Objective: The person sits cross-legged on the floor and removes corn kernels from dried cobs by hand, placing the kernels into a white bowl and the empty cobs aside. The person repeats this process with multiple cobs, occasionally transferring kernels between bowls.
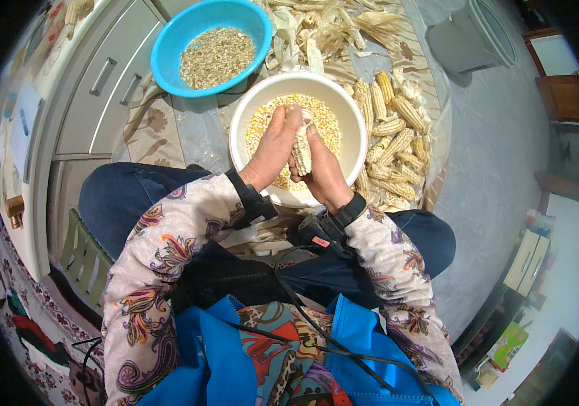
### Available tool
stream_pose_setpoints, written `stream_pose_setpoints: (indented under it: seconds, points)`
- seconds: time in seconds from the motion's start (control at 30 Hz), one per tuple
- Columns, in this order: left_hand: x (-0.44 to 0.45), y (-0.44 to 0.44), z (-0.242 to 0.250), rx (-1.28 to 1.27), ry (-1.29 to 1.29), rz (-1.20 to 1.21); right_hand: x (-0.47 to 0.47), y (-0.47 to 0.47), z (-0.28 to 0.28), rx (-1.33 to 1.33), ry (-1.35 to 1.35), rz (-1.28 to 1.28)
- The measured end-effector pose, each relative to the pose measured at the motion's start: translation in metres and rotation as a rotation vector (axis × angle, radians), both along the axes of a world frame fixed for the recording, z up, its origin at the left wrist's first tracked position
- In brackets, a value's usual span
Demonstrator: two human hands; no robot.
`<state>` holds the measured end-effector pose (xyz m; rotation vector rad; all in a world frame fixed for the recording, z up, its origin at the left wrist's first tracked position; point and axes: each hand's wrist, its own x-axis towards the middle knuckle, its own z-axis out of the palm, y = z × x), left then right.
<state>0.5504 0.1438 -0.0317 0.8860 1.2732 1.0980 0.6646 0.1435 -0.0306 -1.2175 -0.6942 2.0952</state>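
Both hands are over a white plastic basin (355,152) that stands on the floor between my knees. An ear of pale corn (301,147), mostly stripped where it shows, is gripped between them. My left hand (275,139) closes around its upper end, thumb pressed near the tip. Around the lower part wraps my right hand (324,167), with the thumb along the cob's side. Loose yellow and white corn kernels (327,122) cover the basin's bottom below the hands. The fingers hide part of the cob.
A blue basin (162,66) holding small brownish grains (218,57) stands at the upper left, near a drawer cabinet (91,91). Several corn cobs (396,147) are heaped right of the white basin. Dry husks (315,30) lie beyond it. A grey bucket (462,43) stands upper right.
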Motion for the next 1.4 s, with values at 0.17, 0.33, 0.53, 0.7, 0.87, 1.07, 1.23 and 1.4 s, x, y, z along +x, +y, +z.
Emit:
stream_pose_setpoints:
  seconds: [0.17,0.33,0.53,0.7,0.87,1.07,1.23,1.4]
  points:
    - [0.002,0.003,-0.017,0.222,0.418,0.029,-0.005,-0.003,-0.006,0.085,-0.107,0.012]
    - [0.002,0.003,-0.027,0.235,0.434,0.095,-0.005,-0.005,-0.012,0.158,-0.155,0.024]
    - [-0.003,0.003,-0.033,0.184,0.388,0.037,0.001,-0.004,-0.018,0.147,-0.094,0.111]
    - [-0.002,0.007,-0.037,0.216,0.288,0.022,-0.002,-0.005,-0.019,0.13,-0.121,0.064]
    - [0.006,0.003,-0.03,0.22,0.383,0.019,-0.004,-0.004,-0.017,0.108,-0.237,-0.025]
    - [-0.001,0.009,-0.033,0.134,0.423,-0.011,-0.003,-0.002,-0.022,0.054,-0.173,0.036]
    - [-0.007,0.008,-0.04,0.122,0.362,-0.063,0.003,-0.002,-0.018,-0.039,-0.098,0.035]
    - [-0.01,0.008,-0.047,0.166,0.298,-0.078,0.012,-0.001,-0.011,-0.144,-0.005,0.062]
